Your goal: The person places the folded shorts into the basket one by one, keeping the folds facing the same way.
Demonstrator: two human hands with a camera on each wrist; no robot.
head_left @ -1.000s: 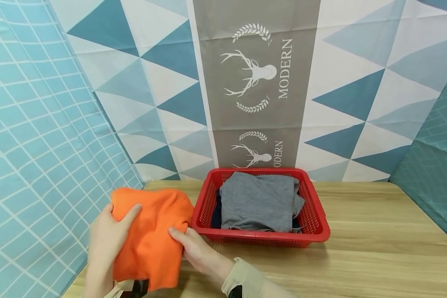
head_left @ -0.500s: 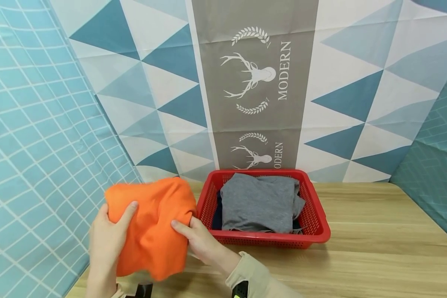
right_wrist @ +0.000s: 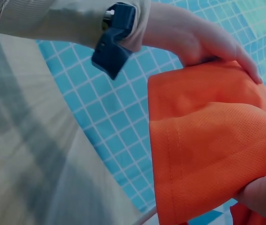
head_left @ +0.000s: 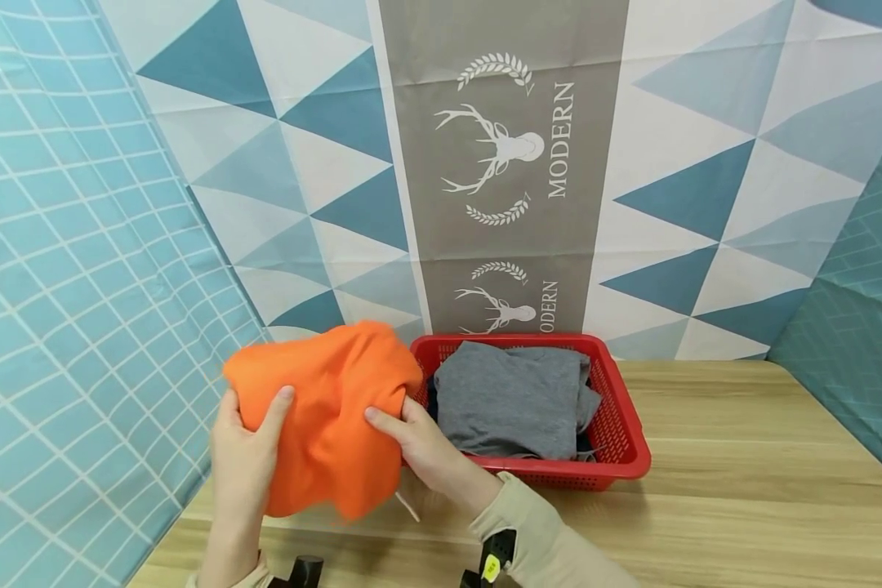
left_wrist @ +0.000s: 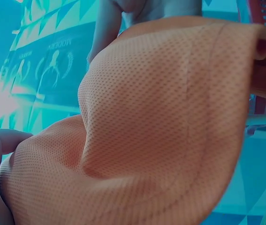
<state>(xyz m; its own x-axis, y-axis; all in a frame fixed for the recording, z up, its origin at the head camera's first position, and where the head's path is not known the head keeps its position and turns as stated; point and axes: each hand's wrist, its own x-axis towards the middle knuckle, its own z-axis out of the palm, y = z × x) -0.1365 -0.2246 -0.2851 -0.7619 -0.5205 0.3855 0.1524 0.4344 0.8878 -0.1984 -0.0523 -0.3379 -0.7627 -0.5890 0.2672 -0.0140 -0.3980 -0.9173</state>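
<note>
A folded orange mesh garment [head_left: 323, 425] is held up by both hands, left of the basket. My left hand [head_left: 246, 465] grips its left side with the thumb [head_left: 278, 412] across the front. On the opposite side my right hand [head_left: 429, 449] pinches the edge, thumb on top and fingers partly hidden behind the cloth. Stitched hems and the mesh weave show close up on the garment [left_wrist: 142, 108] in the left wrist view. The right wrist view catches its loose lower edge, with the garment [right_wrist: 208, 154] stretched between the two hands. A thin white cord [head_left: 408, 508] dangles below it.
A red perforated basket [head_left: 625, 467] stands on the wooden table [head_left: 720, 490], against the patterned back wall. Inside lies a folded grey garment [head_left: 507, 400], with dark cloth showing beneath. A blue tiled sheet [head_left: 66, 327] hangs on the left.
Both hands have lifted the orange garment up and moved it right, so it now overlaps the basket's left rim in the head view. The white cord has come into view.
</note>
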